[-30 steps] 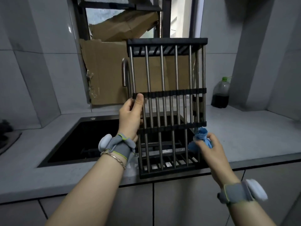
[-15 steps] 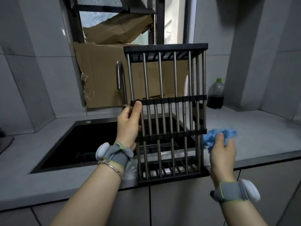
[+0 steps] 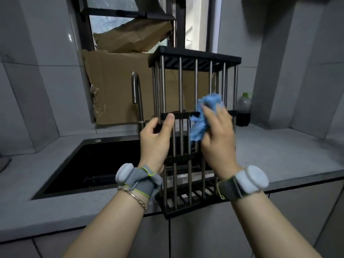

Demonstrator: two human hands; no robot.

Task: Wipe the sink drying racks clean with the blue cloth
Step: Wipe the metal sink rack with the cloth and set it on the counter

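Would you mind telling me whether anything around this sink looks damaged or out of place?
Yes: the brown cardboard sheets jammed into the black-framed window behind the curved steel faucet are torn and crumpled, with ragged edges, an odd makeshift cover. Nothing looks spilled.

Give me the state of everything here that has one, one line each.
drying rack: held upright, lower end at the counter front edge.
blue cloth: bunched, pressed against the rack's bars.
left hand: grips a bar on the rack's left side.
right hand: holds the blue cloth.
tap: no water running.
bottle: upright, capped, part full of dark liquid.
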